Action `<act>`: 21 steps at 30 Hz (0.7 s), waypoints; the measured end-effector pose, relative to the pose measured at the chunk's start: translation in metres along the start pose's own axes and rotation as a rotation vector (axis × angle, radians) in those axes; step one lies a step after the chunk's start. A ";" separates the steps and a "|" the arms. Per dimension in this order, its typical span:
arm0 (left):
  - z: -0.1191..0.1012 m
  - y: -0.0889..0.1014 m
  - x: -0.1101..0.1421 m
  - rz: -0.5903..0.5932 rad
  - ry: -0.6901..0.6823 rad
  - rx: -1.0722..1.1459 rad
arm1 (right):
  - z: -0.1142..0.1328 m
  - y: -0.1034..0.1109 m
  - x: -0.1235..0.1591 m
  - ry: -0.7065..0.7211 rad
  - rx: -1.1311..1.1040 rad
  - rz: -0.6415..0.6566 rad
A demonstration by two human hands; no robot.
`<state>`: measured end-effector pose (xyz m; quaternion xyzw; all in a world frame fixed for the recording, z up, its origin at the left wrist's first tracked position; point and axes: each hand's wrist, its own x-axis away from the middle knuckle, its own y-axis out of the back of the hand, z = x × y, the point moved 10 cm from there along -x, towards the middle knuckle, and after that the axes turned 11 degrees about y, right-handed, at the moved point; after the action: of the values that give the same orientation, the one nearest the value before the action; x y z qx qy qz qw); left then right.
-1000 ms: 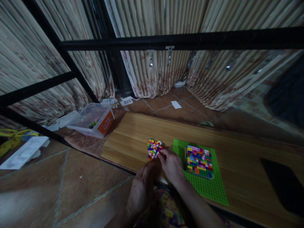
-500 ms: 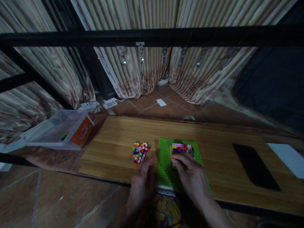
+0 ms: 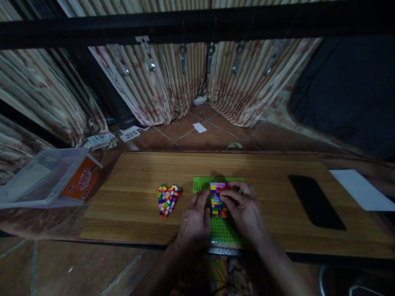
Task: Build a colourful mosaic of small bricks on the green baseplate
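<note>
Left hand (image 3: 194,221) has moved beside the multicoloured rectangular plastic-brick block (image 3: 214,200), grip unclear; right hand (image 3: 249,210) pinches a small orange brick (image 3: 221,195); crowded fingers could dislodge neighbours.

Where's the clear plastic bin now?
Head view, far left: the clear plastic bin sits just beyond the left end of the wooden board.

Lone head view, looking forward and down from above and behind the left hand (image 3: 194,222) and right hand (image 3: 246,207), both close below lens; wide take, wooden board (image 3: 262,166) under and either side of them, curtains (image 3: 182,94) well beyond.
</note>
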<state>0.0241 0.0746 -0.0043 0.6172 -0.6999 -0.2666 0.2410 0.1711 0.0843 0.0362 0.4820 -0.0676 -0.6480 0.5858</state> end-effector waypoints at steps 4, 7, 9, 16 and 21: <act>-0.005 -0.002 0.000 0.003 -0.025 0.009 | -0.004 0.001 -0.003 -0.018 -0.003 -0.007; -0.009 0.000 -0.001 -0.006 -0.041 -0.015 | -0.006 0.001 -0.005 -0.026 -0.009 -0.017; -0.015 0.000 0.000 -0.004 -0.084 -0.045 | -0.006 0.001 -0.006 -0.025 -0.014 -0.015; -0.023 -0.014 -0.001 0.037 -0.172 -0.399 | -0.005 0.002 -0.006 0.002 -0.020 -0.020; -0.034 -0.014 -0.001 0.018 -0.201 -0.655 | -0.007 0.000 -0.007 -0.005 -0.040 -0.007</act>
<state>0.0574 0.0715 0.0112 0.4716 -0.6027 -0.5346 0.3585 0.1749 0.0931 0.0360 0.4688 -0.0543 -0.6525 0.5929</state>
